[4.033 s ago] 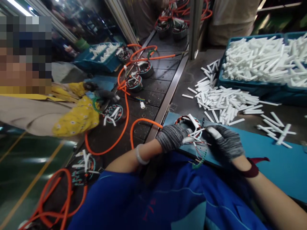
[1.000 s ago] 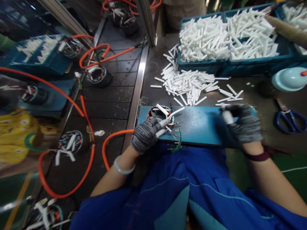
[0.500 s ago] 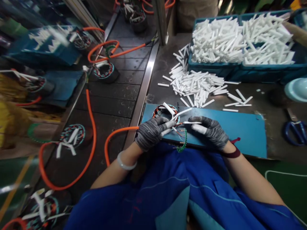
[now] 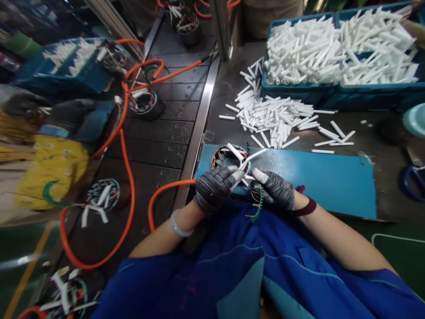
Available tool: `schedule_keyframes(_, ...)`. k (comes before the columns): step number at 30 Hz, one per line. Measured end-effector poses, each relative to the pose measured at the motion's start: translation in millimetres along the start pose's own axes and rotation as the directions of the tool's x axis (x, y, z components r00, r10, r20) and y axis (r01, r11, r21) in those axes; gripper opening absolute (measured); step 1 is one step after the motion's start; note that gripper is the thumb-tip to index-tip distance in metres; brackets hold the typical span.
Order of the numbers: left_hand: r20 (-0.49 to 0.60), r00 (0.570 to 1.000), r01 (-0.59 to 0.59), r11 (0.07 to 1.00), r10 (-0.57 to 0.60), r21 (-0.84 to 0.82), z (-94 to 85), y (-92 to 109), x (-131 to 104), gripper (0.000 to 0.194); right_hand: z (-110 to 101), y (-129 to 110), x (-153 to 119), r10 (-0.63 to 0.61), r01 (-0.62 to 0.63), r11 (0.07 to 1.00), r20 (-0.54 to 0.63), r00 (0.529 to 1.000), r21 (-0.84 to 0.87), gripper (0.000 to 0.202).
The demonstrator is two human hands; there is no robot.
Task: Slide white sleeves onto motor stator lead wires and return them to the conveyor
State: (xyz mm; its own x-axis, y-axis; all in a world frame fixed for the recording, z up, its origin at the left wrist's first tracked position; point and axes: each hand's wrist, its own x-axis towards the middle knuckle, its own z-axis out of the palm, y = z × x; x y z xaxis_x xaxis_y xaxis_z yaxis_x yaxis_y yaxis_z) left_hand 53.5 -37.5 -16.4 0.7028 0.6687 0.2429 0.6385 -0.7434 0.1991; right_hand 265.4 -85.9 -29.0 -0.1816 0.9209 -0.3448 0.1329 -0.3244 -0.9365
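Observation:
A motor stator (image 4: pixel 217 157) with orange and teal windings stands on the blue mat (image 4: pixel 325 181), white sleeves (image 4: pixel 235 152) sticking out of its leads. My left hand (image 4: pixel 214 188), in a grey glove with pale fingertips, is closed around the leads at the stator's near side. Close on its right, my right hand (image 4: pixel 275 188), gloved alike, pinches a short white sleeve (image 4: pixel 248 177) around a lead. Its lower fingers are partly hidden. A green curved circuit board (image 4: pixel 258 208) dangles on thin wires between my hands, over my blue clothing.
White sleeves lie heaped (image 4: pixel 275 117) beyond the mat, before blue bins (image 4: pixel 299 95) full of more. Scissors (image 4: pixel 413 181) lie far right. Orange hoses (image 4: pixel 131 186) and other stators (image 4: pixel 102 195) occupy the dark conveyor (image 4: pixel 159 137). A co-worker's yellow sleeve (image 4: pixel 55 170) reaches in from the left.
My right hand has moved left toward my left hand, bringing the white sleeve along the lead toward the stator. The co-worker's gloved hands and yellow sleeve have come further into view at left.

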Motion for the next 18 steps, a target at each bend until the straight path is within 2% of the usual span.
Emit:
schedule_keyframes(2,-0.018,0.999,0.029,0.999,-0.029,0.025,-2.8,-0.6,2.6,0.032,-5.3,3.8,-5.4,0.033,-0.029,0.994,-0.039,0.999,0.102,0.071)
schedule_keyframes(4,-0.01,1.0,0.023,0.999,-0.023,0.03,-2.7,-1.7,5.2,0.048,-16.9,12.1,-10.3,0.011,0.027,0.983,-0.208,0.978,0.18,0.07)
schedule_keyframes(6,0.083,0.997,-0.007,0.999,0.003,0.049,-0.7,-3.5,6.8,0.053,-30.3,22.9,-13.9,-0.005,0.068,0.978,-0.308,0.951,0.195,0.066)
schedule_keyframes(10,0.319,0.948,-0.04,0.993,0.001,0.113,-5.0,-16.4,8.7,0.041,-45.1,37.5,-17.7,0.006,0.0,1.0,-0.308,0.951,0.02,0.047)
schedule_keyframes(12,0.395,0.919,-0.064,0.993,0.02,0.099,-17.4,-33.9,10.5,0.04,-45.0,38.8,-18.7,0.0,-0.005,1.0,-0.335,0.942,-0.015,0.044)
schedule_keyframes(15,0.486,0.874,-0.044,0.993,-0.015,0.109,-45.9,-77.5,11.4,0.049,-41.8,39.7,-19.6,0.017,-0.004,0.999,-0.347,0.938,0.04,0.043)
schedule_keyframes(18,0.554,0.802,0.11,0.966,-0.225,0.233,-72.6,-128.3,1.3,0.056,-40.6,46.9,-20.1,0.033,-0.011,0.998,-0.354,0.935,0.062,0.041)
